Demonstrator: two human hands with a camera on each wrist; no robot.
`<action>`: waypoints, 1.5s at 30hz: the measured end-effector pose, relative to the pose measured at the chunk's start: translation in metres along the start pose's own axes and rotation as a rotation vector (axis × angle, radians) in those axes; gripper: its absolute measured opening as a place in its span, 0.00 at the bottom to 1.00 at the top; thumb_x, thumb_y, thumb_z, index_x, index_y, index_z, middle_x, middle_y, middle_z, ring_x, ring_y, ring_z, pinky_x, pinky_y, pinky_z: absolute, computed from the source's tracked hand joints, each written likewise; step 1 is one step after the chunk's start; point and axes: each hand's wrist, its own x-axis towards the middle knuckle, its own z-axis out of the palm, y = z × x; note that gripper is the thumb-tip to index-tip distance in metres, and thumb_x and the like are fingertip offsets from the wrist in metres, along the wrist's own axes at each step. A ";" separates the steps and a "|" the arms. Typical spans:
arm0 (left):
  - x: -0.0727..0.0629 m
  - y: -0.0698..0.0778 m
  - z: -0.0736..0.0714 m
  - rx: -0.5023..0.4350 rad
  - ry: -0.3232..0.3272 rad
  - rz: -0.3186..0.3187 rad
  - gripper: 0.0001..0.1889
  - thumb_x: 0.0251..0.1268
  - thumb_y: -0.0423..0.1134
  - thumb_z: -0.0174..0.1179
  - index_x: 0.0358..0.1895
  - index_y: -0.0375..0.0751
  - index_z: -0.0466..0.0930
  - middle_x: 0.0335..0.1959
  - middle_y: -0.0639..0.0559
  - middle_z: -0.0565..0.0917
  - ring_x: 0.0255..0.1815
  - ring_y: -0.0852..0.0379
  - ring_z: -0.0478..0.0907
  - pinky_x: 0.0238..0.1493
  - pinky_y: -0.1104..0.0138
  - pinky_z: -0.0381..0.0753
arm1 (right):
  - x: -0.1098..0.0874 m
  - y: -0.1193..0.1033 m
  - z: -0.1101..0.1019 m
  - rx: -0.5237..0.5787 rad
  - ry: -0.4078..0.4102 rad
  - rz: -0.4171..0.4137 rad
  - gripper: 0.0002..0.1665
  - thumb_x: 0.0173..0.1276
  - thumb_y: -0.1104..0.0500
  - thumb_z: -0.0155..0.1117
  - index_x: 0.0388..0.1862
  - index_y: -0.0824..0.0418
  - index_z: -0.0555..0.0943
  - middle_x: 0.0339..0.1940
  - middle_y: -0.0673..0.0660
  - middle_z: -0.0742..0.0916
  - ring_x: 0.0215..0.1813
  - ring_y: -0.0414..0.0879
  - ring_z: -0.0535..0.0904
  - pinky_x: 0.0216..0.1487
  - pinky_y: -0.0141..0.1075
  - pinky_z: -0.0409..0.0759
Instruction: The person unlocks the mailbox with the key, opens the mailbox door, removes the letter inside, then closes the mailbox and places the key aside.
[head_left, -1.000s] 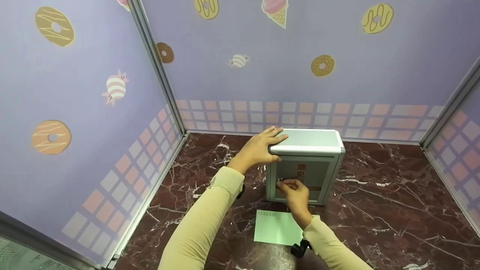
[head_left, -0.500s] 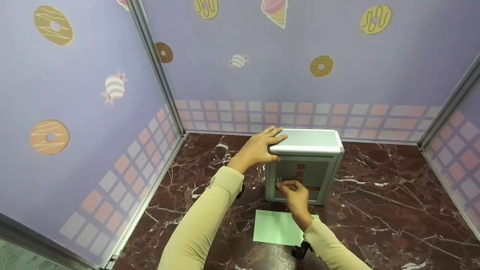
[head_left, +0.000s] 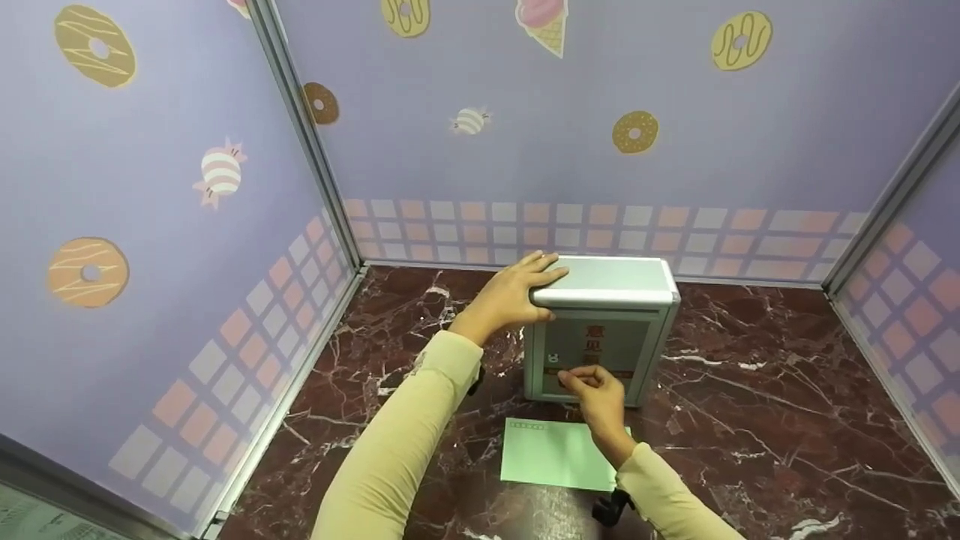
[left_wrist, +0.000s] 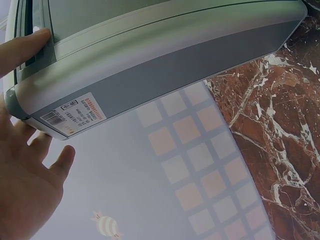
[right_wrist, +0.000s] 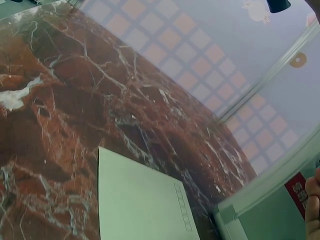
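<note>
A silver metal box [head_left: 611,279] with a grey front and red characters stands upright on the marble surface. My left hand [head_left: 510,296] rests on its top left corner, fingers on the top and thumb at the front. The left wrist view shows the thumb [left_wrist: 30,50] on the front frame, beside a white barcode label [left_wrist: 75,114] on the box's side. A small silver lock [head_left: 553,358] sits on the front panel. Just below it my right hand [head_left: 600,397] has thumb and forefinger together; anything small between them is hidden. A pale green envelope [head_left: 555,454] lies before the box.
Purple walls with printed sweets and checked bands enclose the back [head_left: 480,165] and left [head_left: 165,300] of the red-brown marble surface [head_left: 750,420]. A metal strip [head_left: 292,401] edges the left wall's foot.
My right hand has drawn back from the lock, down and slightly right, uncovering it. My left hand stays on the box corner. The whole head view has shifted slightly.
</note>
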 end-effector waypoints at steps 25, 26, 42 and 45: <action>-0.008 -0.005 -0.001 -0.036 0.019 -0.025 0.42 0.51 0.49 0.71 0.74 0.61 0.65 0.77 0.63 0.55 0.77 0.56 0.47 0.73 0.53 0.50 | -0.006 0.049 -0.082 -0.131 0.120 0.102 0.11 0.62 0.60 0.74 0.36 0.66 0.83 0.30 0.59 0.87 0.36 0.57 0.83 0.28 0.37 0.78; -0.007 -0.004 -0.001 -0.036 0.018 -0.028 0.42 0.51 0.49 0.71 0.73 0.61 0.65 0.77 0.63 0.55 0.77 0.57 0.47 0.73 0.54 0.50 | -0.006 0.051 -0.086 -0.134 0.119 0.108 0.10 0.62 0.60 0.73 0.36 0.66 0.83 0.30 0.59 0.87 0.36 0.57 0.84 0.26 0.36 0.77; -0.002 0.000 0.001 -0.034 0.007 -0.023 0.43 0.51 0.49 0.72 0.74 0.61 0.65 0.77 0.63 0.55 0.77 0.58 0.46 0.73 0.53 0.49 | -0.013 0.064 -0.124 -0.552 0.052 0.063 0.08 0.60 0.61 0.74 0.29 0.63 0.82 0.23 0.53 0.85 0.25 0.46 0.80 0.25 0.34 0.75; 0.000 0.001 0.000 -0.040 0.005 -0.018 0.43 0.50 0.49 0.72 0.74 0.61 0.65 0.77 0.63 0.55 0.77 0.58 0.46 0.73 0.52 0.49 | -0.014 0.064 -0.126 -0.554 0.061 0.062 0.08 0.59 0.62 0.74 0.28 0.64 0.82 0.22 0.53 0.85 0.25 0.46 0.81 0.25 0.34 0.77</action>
